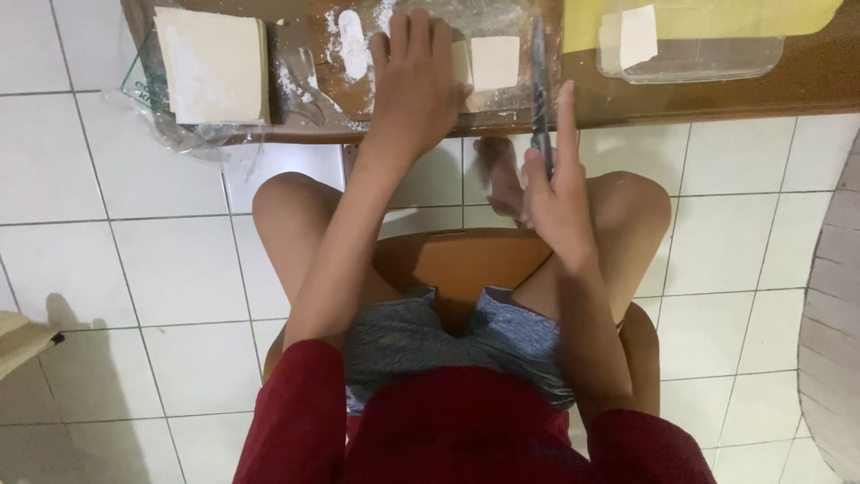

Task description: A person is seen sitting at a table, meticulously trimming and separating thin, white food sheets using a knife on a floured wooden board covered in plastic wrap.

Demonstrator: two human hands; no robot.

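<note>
- The left hand [417, 76] lies flat, fingers spread and pressed down, on a strip of pale dough [461, 64] on the floured wooden bench [627, 103].
- Just right of that hand a cut square of dough [494, 61] lies on the bench, touching or nearly touching the strip; the exact join is hidden by the hand.
- The right hand [557, 202] is closed around the handle of a knife [538, 85], with the forefinger stretched straight up beside the blade.
- The knife blade lies across the bench, just to the right of the cut square.
- A stack of square dough sheets [213, 64] sits on clear plastic wrap [148, 112] at the bench's left end, well apart from the hands.
- A clear plastic container [708, 61] stands at the right, with a pale dough piece [638, 34] in it.
- The person sits on an orange stool [457, 264] over a white tiled floor [134, 269].
</note>
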